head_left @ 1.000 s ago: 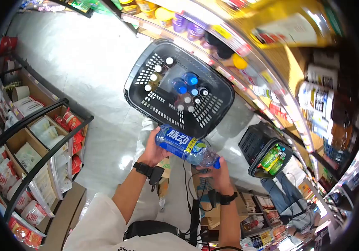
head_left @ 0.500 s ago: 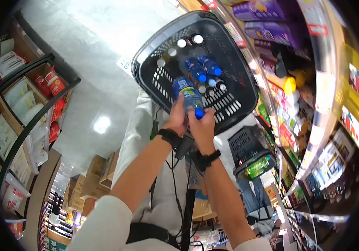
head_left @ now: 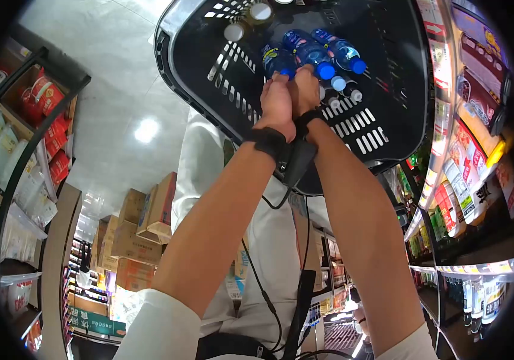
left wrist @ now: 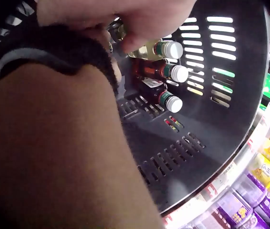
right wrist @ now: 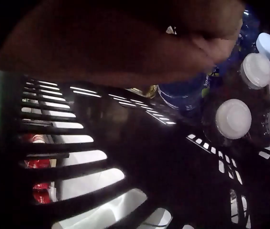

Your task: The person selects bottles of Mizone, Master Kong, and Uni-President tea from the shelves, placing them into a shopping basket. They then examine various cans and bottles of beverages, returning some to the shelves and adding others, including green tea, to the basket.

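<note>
In the head view both hands reach down into a black shopping basket (head_left: pixel 179 72). A blue-labelled drink bottle (head_left: pixel 275 58) lies there with its blue cap toward me. My left hand (head_left: pixel 276 103) grips it near the cap end, and my right hand (head_left: pixel 306 93) holds it from the other side, fingers curled. Beside it lie two similar blue bottles (head_left: pixel 308 49). The right wrist view shows the right hand (right wrist: pixel 187 47) against the blue bottle (right wrist: pixel 180 95). The left hand's fingers (left wrist: pixel 149 21) are partly cut off in the left wrist view.
Several white-capped bottles (left wrist: pixel 169 72) stand along the basket's side, and more white caps (right wrist: pixel 233 119) show near the right hand. Stocked shelves (head_left: pixel 467 174) run close on the right. At the left stands a rack of packaged goods (head_left: pixel 11 150), with cardboard boxes (head_left: pixel 137 240) behind.
Both hands have lowered the blue bottle from in front of my body into the basket, beside the other blue bottles. The basket now looks larger and nearer in the head view.
</note>
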`<state>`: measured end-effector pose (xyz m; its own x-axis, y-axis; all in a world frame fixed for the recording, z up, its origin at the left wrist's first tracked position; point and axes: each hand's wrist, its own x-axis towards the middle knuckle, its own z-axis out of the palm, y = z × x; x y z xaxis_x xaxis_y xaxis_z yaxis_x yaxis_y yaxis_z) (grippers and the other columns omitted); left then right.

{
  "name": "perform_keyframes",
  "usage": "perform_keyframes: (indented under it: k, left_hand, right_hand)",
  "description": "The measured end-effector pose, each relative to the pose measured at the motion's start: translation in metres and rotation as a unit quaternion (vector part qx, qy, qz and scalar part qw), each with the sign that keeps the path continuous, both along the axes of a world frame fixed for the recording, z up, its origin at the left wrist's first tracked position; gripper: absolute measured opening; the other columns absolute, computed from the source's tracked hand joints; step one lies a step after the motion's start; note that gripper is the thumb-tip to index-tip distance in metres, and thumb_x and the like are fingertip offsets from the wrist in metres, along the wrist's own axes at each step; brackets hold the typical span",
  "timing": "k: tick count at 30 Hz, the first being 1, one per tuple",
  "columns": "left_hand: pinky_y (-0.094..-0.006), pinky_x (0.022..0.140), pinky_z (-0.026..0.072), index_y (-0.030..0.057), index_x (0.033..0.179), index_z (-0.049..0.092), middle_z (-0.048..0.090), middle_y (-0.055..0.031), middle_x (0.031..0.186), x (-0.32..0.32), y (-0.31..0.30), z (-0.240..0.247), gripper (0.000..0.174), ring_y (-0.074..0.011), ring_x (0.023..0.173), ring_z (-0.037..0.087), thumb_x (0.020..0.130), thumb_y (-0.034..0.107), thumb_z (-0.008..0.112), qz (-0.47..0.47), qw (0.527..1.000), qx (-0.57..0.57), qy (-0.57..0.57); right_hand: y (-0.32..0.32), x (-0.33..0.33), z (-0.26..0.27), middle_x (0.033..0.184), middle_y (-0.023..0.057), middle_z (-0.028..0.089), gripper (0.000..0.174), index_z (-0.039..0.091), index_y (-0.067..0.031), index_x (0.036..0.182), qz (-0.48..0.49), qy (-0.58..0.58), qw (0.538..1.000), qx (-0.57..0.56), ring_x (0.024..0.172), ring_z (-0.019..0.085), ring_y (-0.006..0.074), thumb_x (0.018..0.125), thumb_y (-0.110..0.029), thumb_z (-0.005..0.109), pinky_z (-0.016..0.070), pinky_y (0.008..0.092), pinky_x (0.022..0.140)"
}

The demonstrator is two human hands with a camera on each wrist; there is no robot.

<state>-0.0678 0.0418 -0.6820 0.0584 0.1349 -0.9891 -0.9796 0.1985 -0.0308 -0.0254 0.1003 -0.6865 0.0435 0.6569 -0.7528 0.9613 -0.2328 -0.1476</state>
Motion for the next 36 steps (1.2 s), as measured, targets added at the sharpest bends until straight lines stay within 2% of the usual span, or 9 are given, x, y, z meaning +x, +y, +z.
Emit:
perform_keyframes:
  k: [9,14,17,20,26,28,32,34,36]
  left_hand:
    - [-0.0412,0.100,0.0434,0.0100,0.115,0.057,0.063,-0.0060,0.119,-0.025,0.002,0.056,0.029,-0.0218,0.109,0.058,0.101,0.033,0.047,-0.157,0.988,0.000,-0.002]
    - [-0.0505,0.117,0.0277,0.0074,0.147,0.039,0.038,-0.0126,0.155,-0.053,-0.008,0.137,0.058,-0.0276,0.140,0.041,0.099,0.036,0.053,-0.195,0.980,0.020,0.018]
    - [-0.0502,0.116,0.0302,0.0072,0.146,0.040,0.040,-0.0116,0.153,-0.077,-0.030,0.185,0.058,-0.0272,0.140,0.041,0.098,0.037,0.054,-0.174,0.982,0.075,0.011]
    - [-0.0477,0.113,0.0337,0.0092,0.142,0.045,0.047,-0.0090,0.148,-0.109,-0.038,0.238,0.052,-0.0252,0.137,0.044,0.100,0.038,0.052,-0.189,0.975,0.118,-0.011]
    - [-0.0482,0.111,0.0383,0.0082,0.139,0.046,0.052,-0.0106,0.144,-0.169,-0.018,0.359,0.049,-0.0267,0.134,0.050,0.096,0.032,0.056,-0.179,0.966,0.180,-0.045]
    - [-0.0471,0.110,0.0402,0.0082,0.137,0.047,0.053,-0.0104,0.143,-0.184,-0.009,0.394,0.048,-0.0270,0.133,0.052,0.096,0.031,0.056,-0.190,0.959,0.208,-0.029]
    - [-0.0456,0.108,0.0435,0.0080,0.137,0.047,0.055,-0.0111,0.145,-0.210,0.000,0.452,0.047,-0.0247,0.134,0.053,0.096,0.029,0.054,-0.156,0.959,0.238,-0.018]
    - [-0.0441,0.108,0.0444,0.0086,0.139,0.047,0.058,-0.0071,0.144,-0.217,0.001,0.472,0.049,-0.0227,0.134,0.054,0.095,0.029,0.056,-0.158,0.956,0.248,-0.005]
    - [-0.0442,0.109,0.0436,0.0083,0.131,0.055,0.058,-0.0073,0.144,-0.217,-0.001,0.489,0.042,-0.0224,0.133,0.055,0.095,0.029,0.056,-0.166,0.951,0.260,0.028]
  right_hand:
    - [-0.005,0.011,0.028,0.106,0.0287,0.070,0.066,0.045,0.0056,0.126,-0.022,0.004,0.998,-0.055,0.103,0.067,0.0441,0.081,-0.034,0.071,0.0532,0.0484,0.091]
    - [-0.042,0.064,0.072,0.103,0.0264,0.070,0.050,0.059,-0.0031,0.114,-0.051,0.114,0.992,-0.004,0.103,0.067,0.0422,0.079,-0.035,0.075,0.0527,0.0480,0.087]
    - [-0.066,0.086,0.136,0.074,0.0093,0.066,0.031,0.061,-0.0002,0.102,-0.152,0.149,0.976,-0.042,0.060,0.064,0.0172,0.086,-0.023,0.074,0.0512,0.0353,0.056]
    - [-0.090,0.115,0.224,0.077,0.0071,0.067,0.029,0.062,-0.0013,0.103,-0.187,0.219,0.955,0.072,0.058,0.062,0.0140,0.087,-0.022,0.075,0.0485,0.0311,0.049]
    - [-0.088,0.155,0.440,0.089,0.0085,0.070,0.025,0.061,-0.0036,0.108,-0.344,0.231,0.889,0.193,0.063,0.063,0.0112,0.088,-0.015,0.074,0.0503,0.0260,0.052]
    - [-0.103,0.194,0.447,0.087,0.0048,0.069,0.024,0.061,-0.0041,0.105,-0.366,0.374,0.757,0.391,0.065,0.063,0.0133,0.086,-0.010,0.074,0.0528,0.0304,0.060]
    - [-0.092,0.266,0.557,0.098,0.0094,0.069,0.037,0.052,-0.0003,0.121,-0.495,0.287,0.709,0.413,0.066,0.063,0.0130,0.088,0.000,0.069,0.0497,0.0268,0.051]
    - [-0.073,0.344,0.543,0.100,0.0086,0.067,0.046,0.048,-0.0005,0.125,-0.378,0.233,0.718,0.536,0.073,0.063,0.0131,0.086,-0.002,0.072,0.0529,0.0264,0.060]
    - [-0.043,0.340,0.655,0.099,0.0056,0.065,0.056,0.046,-0.0007,0.131,-0.485,0.189,0.717,0.464,0.083,0.062,0.0129,0.083,0.000,0.074,0.0545,0.0270,0.074]
